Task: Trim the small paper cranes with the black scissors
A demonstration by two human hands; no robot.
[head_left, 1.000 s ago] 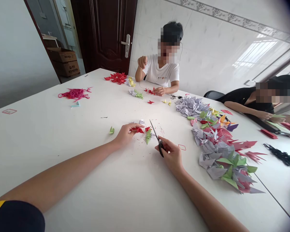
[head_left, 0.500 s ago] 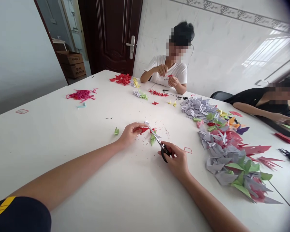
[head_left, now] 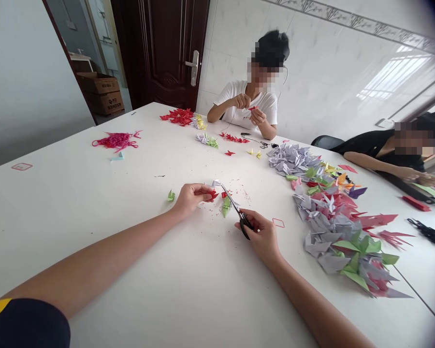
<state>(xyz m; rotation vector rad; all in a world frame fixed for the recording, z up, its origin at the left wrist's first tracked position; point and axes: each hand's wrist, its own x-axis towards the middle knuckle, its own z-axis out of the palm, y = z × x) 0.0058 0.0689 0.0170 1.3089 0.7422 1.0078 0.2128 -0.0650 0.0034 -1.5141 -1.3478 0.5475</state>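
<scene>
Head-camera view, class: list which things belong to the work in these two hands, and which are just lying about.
In the work: left hand, red paper crane, right hand, scissors.

Lying about: heap of paper cranes, pink string tangle, cardboard boxes.

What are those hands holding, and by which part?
The right hand grips the scissors by their black finger loops. The left hand pinches a red paper crane at its fingertips; which part of the crane is too small to tell.
</scene>
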